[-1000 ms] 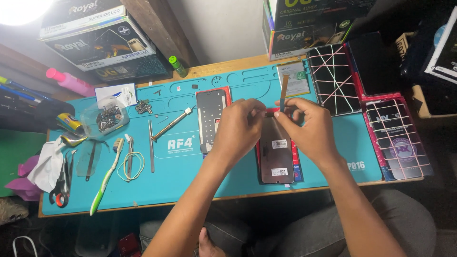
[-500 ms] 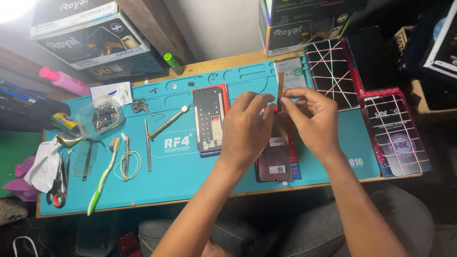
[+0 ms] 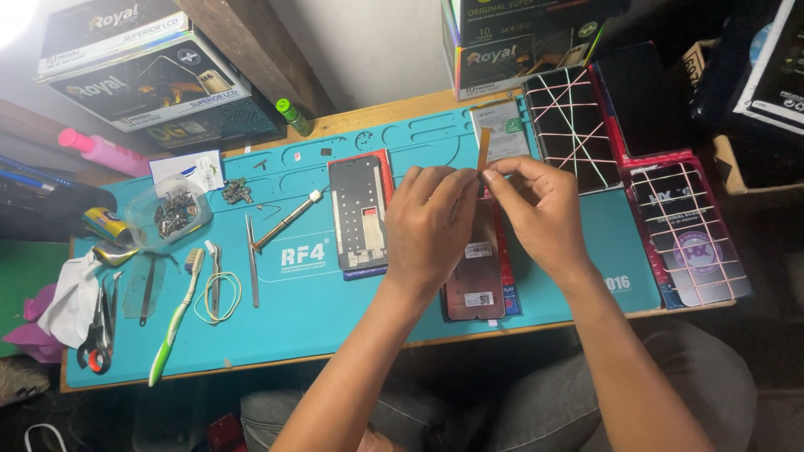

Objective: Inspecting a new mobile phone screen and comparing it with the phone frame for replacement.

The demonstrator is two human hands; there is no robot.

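Mid-frame, the left hand (image 3: 429,219) and right hand (image 3: 536,213) pinch an orange flex strip (image 3: 484,144), seemingly attached to the dark screen panel (image 3: 476,272) beneath; peeling it calls for gentle, steady pulling.

Upper part of dark phone screen panel (image 3: 476,289) hidden behind hands — left hand (image 3: 429,228), right hand (image 3: 536,213). Lower end of orange flex strip (image 3: 484,144) covered by fingertips; grip itself not visible. Contents of clear plastic tub (image 3: 172,213) too small to tell. Cardboard boxes (image 3: 142,71) cut off by top edge. Black box (image 3: 775,59) cut off at right edge.
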